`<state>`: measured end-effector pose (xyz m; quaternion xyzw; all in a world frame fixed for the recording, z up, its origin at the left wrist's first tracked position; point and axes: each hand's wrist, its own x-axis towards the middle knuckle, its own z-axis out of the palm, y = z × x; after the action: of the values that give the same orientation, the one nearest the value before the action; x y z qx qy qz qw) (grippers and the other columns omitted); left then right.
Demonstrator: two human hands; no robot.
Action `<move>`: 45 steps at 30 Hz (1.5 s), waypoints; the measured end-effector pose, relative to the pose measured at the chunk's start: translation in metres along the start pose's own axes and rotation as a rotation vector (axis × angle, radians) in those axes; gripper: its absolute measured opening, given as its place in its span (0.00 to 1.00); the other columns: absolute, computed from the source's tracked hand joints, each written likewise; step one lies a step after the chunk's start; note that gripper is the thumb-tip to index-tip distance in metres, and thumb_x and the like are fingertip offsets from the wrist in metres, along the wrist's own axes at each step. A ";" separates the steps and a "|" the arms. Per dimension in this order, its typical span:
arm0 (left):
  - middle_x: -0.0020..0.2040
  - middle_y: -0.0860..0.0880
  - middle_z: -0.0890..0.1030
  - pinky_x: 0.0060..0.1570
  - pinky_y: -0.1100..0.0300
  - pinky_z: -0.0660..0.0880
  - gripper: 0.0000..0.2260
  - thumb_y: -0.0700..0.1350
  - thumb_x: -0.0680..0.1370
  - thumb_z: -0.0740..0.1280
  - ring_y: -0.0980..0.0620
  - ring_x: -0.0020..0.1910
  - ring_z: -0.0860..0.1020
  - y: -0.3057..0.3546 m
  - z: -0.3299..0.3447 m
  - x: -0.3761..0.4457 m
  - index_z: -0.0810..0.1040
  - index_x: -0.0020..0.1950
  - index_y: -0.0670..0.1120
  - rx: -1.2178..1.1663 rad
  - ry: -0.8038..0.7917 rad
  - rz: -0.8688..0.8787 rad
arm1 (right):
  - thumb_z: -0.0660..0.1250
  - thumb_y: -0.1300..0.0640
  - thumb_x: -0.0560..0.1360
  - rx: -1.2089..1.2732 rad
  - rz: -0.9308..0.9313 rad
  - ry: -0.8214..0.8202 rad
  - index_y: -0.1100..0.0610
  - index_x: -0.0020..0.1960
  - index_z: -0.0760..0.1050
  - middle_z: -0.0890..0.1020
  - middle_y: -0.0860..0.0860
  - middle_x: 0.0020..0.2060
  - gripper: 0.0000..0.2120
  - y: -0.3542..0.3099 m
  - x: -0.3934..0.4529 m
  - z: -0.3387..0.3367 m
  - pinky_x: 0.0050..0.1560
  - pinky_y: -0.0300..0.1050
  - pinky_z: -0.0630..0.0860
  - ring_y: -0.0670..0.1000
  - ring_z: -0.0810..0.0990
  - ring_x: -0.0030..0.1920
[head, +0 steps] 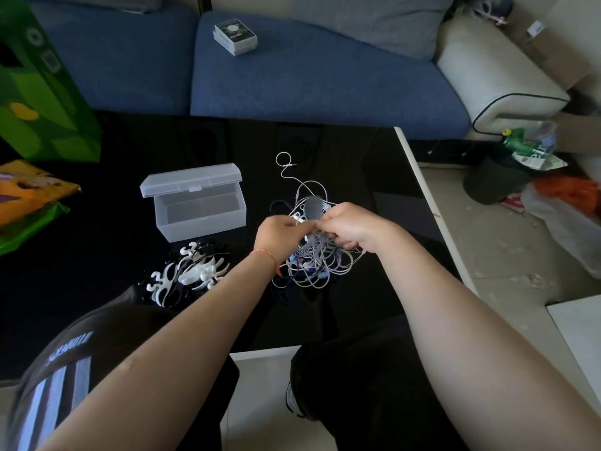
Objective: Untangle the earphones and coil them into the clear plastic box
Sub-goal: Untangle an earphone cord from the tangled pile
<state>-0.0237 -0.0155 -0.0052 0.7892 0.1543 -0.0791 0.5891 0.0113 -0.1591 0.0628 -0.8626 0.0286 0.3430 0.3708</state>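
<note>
Two hands pick at one tangled heap of earphone wires beside one open clear box.

The left hand (279, 230) and the right hand (349, 224), fingers curled, each pinch strands at the top of the knotted bundle of thin white and dark earphone cables (317, 258), which lies on the glossy black table (374, 177); how many sets are in the knot cannot be counted. One white plug end (289, 165) trails out toward the far edge. The single clear rectangular plastic box (198, 211), its hinged lid up, stands just left of the heap. One small boxed pack (235, 37) rests on the blue sofa (325, 89) beyond.
</note>
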 end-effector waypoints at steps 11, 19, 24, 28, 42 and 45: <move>0.30 0.50 0.64 0.25 0.65 0.53 0.14 0.50 0.69 0.76 0.55 0.24 0.56 -0.009 -0.005 0.007 0.73 0.32 0.47 -0.212 -0.309 -0.411 | 0.59 0.62 0.83 0.003 -0.052 0.024 0.59 0.42 0.75 0.76 0.53 0.35 0.12 0.002 0.000 0.002 0.24 0.36 0.63 0.46 0.67 0.27; 0.28 0.49 0.63 0.22 0.65 0.55 0.14 0.44 0.71 0.70 0.53 0.23 0.57 -0.017 0.001 0.005 0.66 0.32 0.48 -0.075 -0.152 -0.334 | 0.59 0.62 0.82 0.088 -0.083 0.024 0.61 0.48 0.77 0.80 0.55 0.40 0.09 0.006 0.002 -0.004 0.31 0.41 0.69 0.49 0.73 0.32; 0.28 0.51 0.68 0.22 0.65 0.53 0.12 0.44 0.76 0.67 0.56 0.20 0.57 -0.010 0.001 0.003 0.71 0.33 0.46 -0.254 -0.179 -0.331 | 0.59 0.62 0.83 0.082 -0.076 -0.152 0.60 0.45 0.75 0.79 0.54 0.35 0.10 0.006 -0.003 -0.008 0.29 0.40 0.66 0.48 0.72 0.29; 0.30 0.50 0.72 0.21 0.65 0.53 0.09 0.48 0.80 0.64 0.57 0.20 0.57 -0.004 -0.003 0.002 0.76 0.42 0.46 -0.376 -0.305 -0.354 | 0.59 0.61 0.83 0.034 -0.087 -0.172 0.58 0.46 0.74 0.78 0.53 0.36 0.09 0.009 -0.003 -0.012 0.31 0.41 0.66 0.47 0.72 0.30; 0.33 0.49 0.76 0.21 0.66 0.56 0.10 0.49 0.76 0.73 0.57 0.22 0.59 -0.012 -0.003 0.005 0.77 0.40 0.45 -0.349 -0.266 -0.331 | 0.67 0.57 0.79 -0.397 -0.013 0.023 0.60 0.51 0.82 0.80 0.52 0.37 0.08 0.007 -0.009 -0.021 0.36 0.42 0.71 0.51 0.74 0.36; 0.39 0.49 0.82 0.23 0.65 0.56 0.13 0.54 0.75 0.72 0.57 0.22 0.59 -0.008 -0.004 0.004 0.80 0.49 0.44 -0.318 -0.260 -0.370 | 0.66 0.56 0.80 -0.402 -0.063 0.052 0.57 0.49 0.81 0.80 0.50 0.36 0.06 0.003 -0.010 -0.019 0.33 0.39 0.69 0.48 0.74 0.33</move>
<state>-0.0233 -0.0091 -0.0123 0.6286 0.2294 -0.2605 0.6960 0.0136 -0.1758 0.0762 -0.9283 -0.0579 0.3075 0.2011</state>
